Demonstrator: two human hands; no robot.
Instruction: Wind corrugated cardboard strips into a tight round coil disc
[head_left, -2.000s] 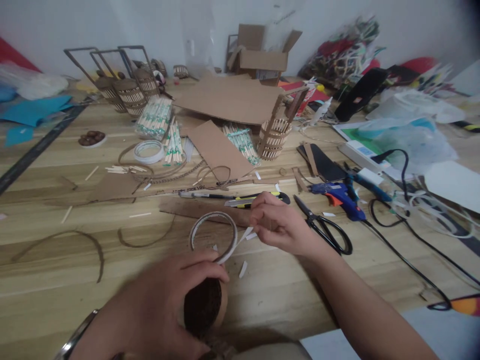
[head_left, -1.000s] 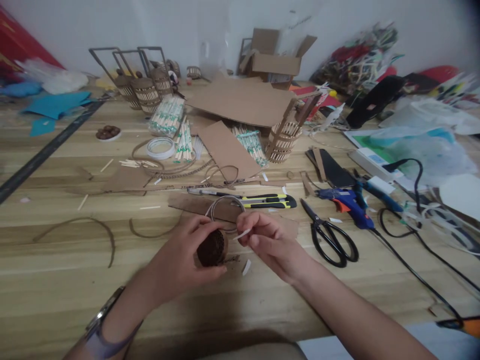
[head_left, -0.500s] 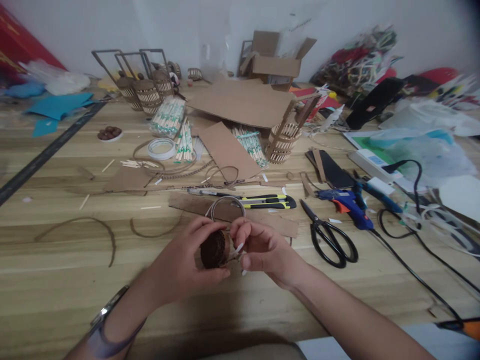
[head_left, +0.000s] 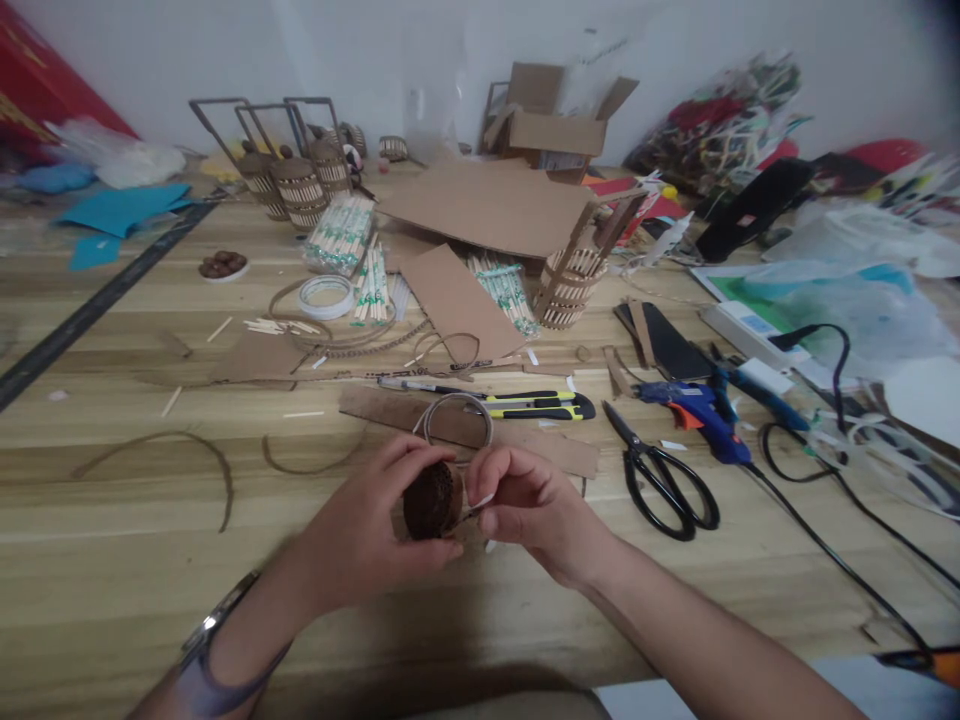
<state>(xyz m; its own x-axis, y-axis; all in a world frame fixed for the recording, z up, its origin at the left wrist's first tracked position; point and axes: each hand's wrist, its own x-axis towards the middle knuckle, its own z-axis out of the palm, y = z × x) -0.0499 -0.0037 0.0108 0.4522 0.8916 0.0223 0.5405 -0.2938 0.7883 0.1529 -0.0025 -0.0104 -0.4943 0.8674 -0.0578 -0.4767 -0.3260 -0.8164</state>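
Observation:
My left hand (head_left: 367,520) is wrapped around a small dark-brown round cup-like piece (head_left: 430,500), its dark end turned toward me. Close against its right side, my right hand (head_left: 532,510) has thumb and forefinger pinched on a thin strip with a whitish part (head_left: 480,503). How far the strip is joined to the round piece is hidden by the fingers. Just beyond both hands, a loop of thin pale cord (head_left: 457,398) rests over a brown cardboard strip (head_left: 382,408).
Black-handled scissors (head_left: 660,475) and a blue glue gun (head_left: 697,410) lie to the right. A yellow-black cutter (head_left: 540,404) lies ahead. Farther back stand a slatted basket (head_left: 570,285), cardboard sheets (head_left: 480,205), a tape roll (head_left: 326,297) and several small lidded baskets (head_left: 300,190).
The right fingers have shifted slightly at the side of the round piece, and the whitish part lies flatter. The left hand keeps its hold. The whole view has moved a little.

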